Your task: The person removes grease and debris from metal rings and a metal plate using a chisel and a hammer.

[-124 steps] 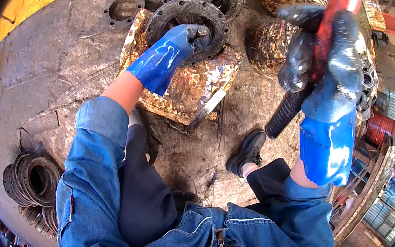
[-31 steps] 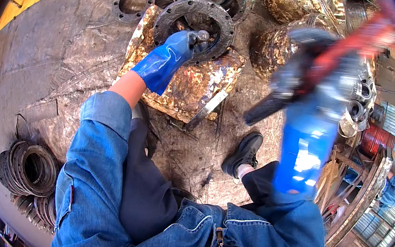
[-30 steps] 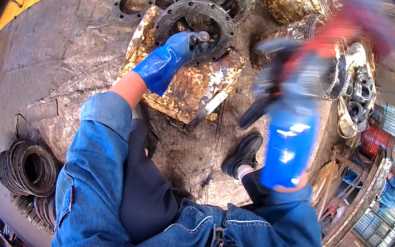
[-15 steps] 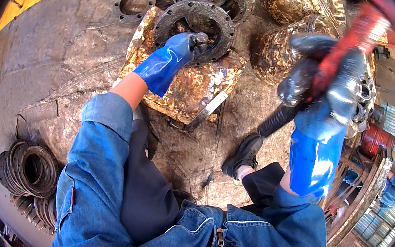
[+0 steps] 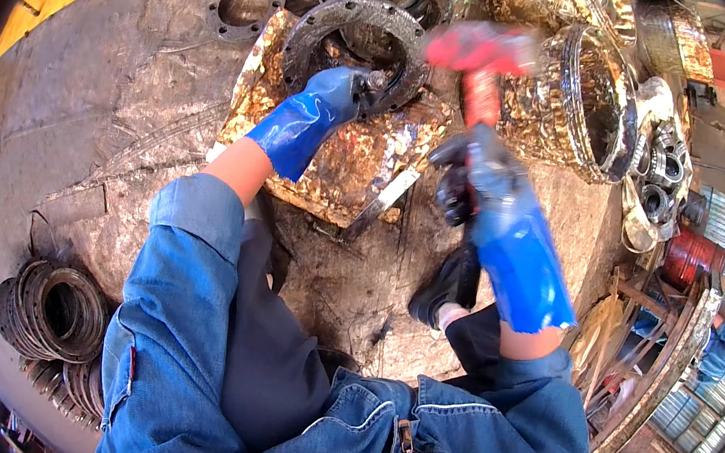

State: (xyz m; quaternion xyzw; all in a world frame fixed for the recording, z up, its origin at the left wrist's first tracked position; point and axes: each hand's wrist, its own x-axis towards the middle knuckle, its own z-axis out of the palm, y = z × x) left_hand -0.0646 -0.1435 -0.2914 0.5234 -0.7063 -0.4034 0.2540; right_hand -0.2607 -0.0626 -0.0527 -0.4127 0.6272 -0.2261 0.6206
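Note:
My right hand [image 5: 490,179], in a blue rubber glove, is closed around the handle of a red hammer [image 5: 483,51]. The hammer's head is smeared by motion and hangs in the air just right of a dark flange ring [image 5: 314,35] with bolt holes round its rim. At the lower right of that ring, my gloved left hand [image 5: 338,92] is closed on a short metal piece [image 5: 375,80] with a rounded end, held against the rim; the rest of it is hidden. Beneath the ring lies a rusty, greasy block [image 5: 325,163], with a flat metal strip [image 5: 381,203] at its near edge.
Rusty drums [image 5: 568,98] lie at the back right, beside a pale sack with metal rings [image 5: 658,177]. More flanges [image 5: 244,8] sit at the back; stacked rings [image 5: 58,311] stand at the left. My shoe [image 5: 441,290] rests on the stained floor right of the block.
My right hand has swung the hammer left and inward, from the upper right to beside the flange ring. My left hand has barely moved and keeps its grip.

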